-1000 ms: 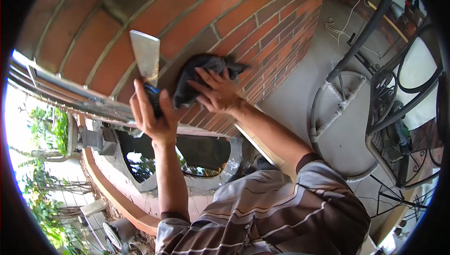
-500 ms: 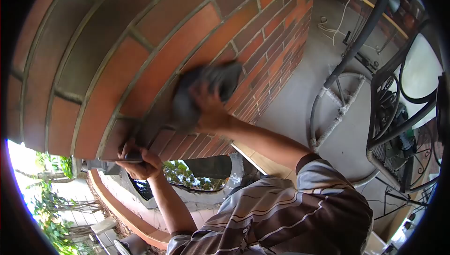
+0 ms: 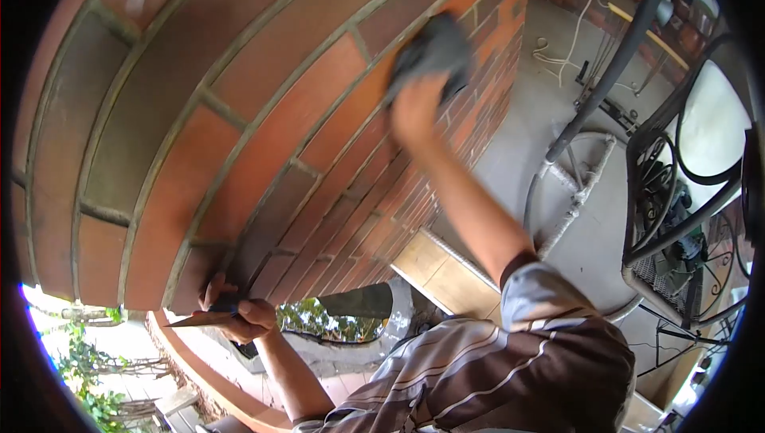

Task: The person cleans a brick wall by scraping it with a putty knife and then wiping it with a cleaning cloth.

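Against the upper part of the brick wall, my right hand presses a bunched dark grey cloth. The cloth covers most of my fingers and is blurred by motion. Lower down, at the wall's bottom edge, my left hand is closed round a flat-bladed tool with a dark handle. Its thin blade narrows to a tip that points left. The exact kind of tool is not plain, as my fingers hide much of it.
A black metal-frame chair with things on its seat stands at the right. A curved metal frame rests on the grey floor. A pale cord lies farther off. A round opening and plants show below the wall.
My right hand has moved the cloth up and to the right across the bricks. My left hand has dropped slightly, and the tool's blade now shows more broadly. The view has shifted a little.
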{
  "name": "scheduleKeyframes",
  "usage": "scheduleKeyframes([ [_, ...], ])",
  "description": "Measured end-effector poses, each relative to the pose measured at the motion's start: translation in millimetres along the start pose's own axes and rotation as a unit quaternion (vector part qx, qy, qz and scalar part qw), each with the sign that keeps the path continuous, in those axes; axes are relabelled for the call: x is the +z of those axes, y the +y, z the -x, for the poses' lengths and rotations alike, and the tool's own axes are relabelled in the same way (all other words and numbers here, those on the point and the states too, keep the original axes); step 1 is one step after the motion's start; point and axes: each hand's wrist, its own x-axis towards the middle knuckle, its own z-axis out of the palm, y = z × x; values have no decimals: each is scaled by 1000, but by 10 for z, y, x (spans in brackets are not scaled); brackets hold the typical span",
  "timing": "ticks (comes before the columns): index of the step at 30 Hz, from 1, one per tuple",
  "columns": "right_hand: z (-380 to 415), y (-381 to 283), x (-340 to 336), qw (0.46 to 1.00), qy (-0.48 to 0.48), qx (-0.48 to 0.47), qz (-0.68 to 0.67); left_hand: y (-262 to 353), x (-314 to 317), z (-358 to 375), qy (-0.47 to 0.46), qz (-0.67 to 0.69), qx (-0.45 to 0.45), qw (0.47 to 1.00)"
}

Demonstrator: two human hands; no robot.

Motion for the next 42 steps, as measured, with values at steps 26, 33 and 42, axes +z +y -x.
scheduleKeyframes([
  [26, -1266, -1366, -71, 934, -148, -321, -56, 52, -123, 141, -44, -193, -7, 980],
  [33, -1707, -912, 43, 990, -113, -71, 51, 85, -112, 80, -57, -160, -20, 985],
  [42, -1283, -1527, 38, 910, -127, -390, -54, 60, -115, 68, -71, -130, -13, 989],
])
